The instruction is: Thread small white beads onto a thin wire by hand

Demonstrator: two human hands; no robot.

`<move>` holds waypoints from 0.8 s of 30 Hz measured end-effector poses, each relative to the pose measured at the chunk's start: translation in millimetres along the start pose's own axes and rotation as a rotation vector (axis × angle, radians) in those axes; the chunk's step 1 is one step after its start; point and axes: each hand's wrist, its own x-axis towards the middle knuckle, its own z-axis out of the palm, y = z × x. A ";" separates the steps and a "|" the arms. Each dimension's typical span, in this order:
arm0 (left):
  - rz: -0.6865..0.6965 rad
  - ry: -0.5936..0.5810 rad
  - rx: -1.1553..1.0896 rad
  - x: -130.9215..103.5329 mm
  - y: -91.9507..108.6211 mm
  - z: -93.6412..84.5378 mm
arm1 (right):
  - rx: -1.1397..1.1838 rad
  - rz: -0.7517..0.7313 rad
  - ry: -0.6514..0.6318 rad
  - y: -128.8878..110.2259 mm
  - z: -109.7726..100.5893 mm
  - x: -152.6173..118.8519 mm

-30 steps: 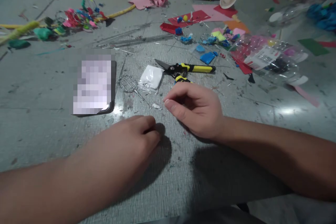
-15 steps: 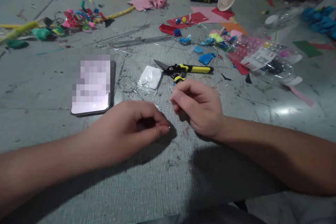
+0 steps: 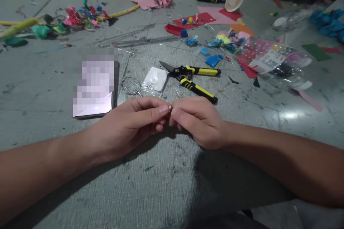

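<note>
My left hand (image 3: pixel 137 123) is closed in a pinch on a tiny white piece (image 3: pixel 170 108), perhaps clay. Tip to tip with it, my right hand (image 3: pixel 200 121) is also pinched; whatever its fingers hold is hidden. Just beyond the fingertips lie a white block in a clear plastic bag (image 3: pixel 155 79) and a loop of twisted wire (image 3: pixel 131 85). Yellow-and-black pruning shears (image 3: pixel 199 91) rest with handles spread behind my right hand. A phone (image 3: pixel 98 86) with a blurred screen lies beyond my left wrist.
Clear plastic bottles (image 3: pixel 268 61) lie at the right. Red paper (image 3: pixel 195 20), blue clay (image 3: pixel 213 60) and a tilted paper cup (image 3: pixel 234 0) are farther back. Colourful scraps (image 3: pixel 80 18) and a yellow stick (image 3: pixel 123 13) lie at the back left.
My left hand has turned and moved up so its fingertips meet those of my right hand. My right hand has lowered slightly, uncovering the shears' near handle.
</note>
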 end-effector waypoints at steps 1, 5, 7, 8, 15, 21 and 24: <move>-0.004 -0.004 0.003 0.1 -0.2 -0.2 | -0.006 0.015 0.009 0.6 -0.1 -0.5; -0.003 -0.003 -0.005 0.1 -0.1 -0.1 | -0.029 0.050 0.010 1.8 0.8 -1.5; -0.008 0.000 -0.022 -0.1 0.2 0.3 | -0.040 0.056 0.010 1.5 1.5 -1.3; -0.010 -0.002 -0.030 -0.2 0.4 0.4 | -0.043 0.059 0.010 1.4 1.8 -1.0; 0.002 -0.029 -0.055 -1.1 0.3 0.0 | -0.019 0.083 0.007 2.2 1.1 -1.4; -0.015 -0.028 -0.104 -2.1 0.4 0.9 | -0.018 0.098 -0.013 1.3 0.7 -1.5; -0.015 -0.032 -0.110 -2.6 0.4 0.9 | -0.020 0.101 -0.013 1.0 0.5 -1.3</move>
